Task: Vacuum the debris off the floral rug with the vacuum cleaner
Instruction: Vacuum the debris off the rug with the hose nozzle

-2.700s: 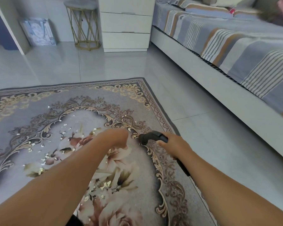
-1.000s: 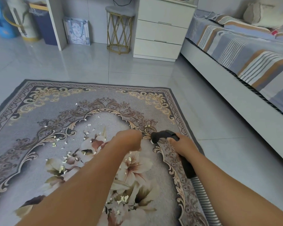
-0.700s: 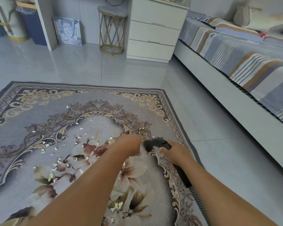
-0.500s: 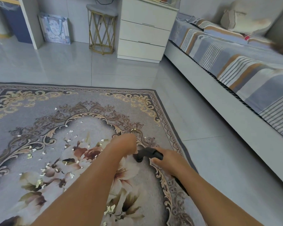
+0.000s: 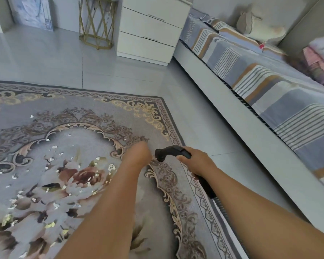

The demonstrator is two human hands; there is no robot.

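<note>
The grey floral rug (image 5: 108, 111) covers the floor at left and centre. Small pale and golden debris scraps (image 5: 53, 147) lie scattered over its flower pattern, mostly left of my arms. My right hand (image 5: 197, 162) grips the black curved vacuum handle (image 5: 168, 150), whose open end points down over the rug's right border. A ribbed hose (image 5: 221, 205) trails back from it under my forearm. My left hand (image 5: 138, 156) is bent downward just left of the handle's end, with its fingers hidden. No floor nozzle is in view.
A bed with a striped cover (image 5: 269, 86) and white frame runs along the right. A white drawer unit (image 5: 150, 28) and a gold wire stand (image 5: 96, 23) stand at the back. Grey tiled floor (image 5: 204, 128) lies between the rug and the bed.
The view has swung right, toward the bed. A small gap has opened between my left hand and the handle's end. My right hand keeps its grip.
</note>
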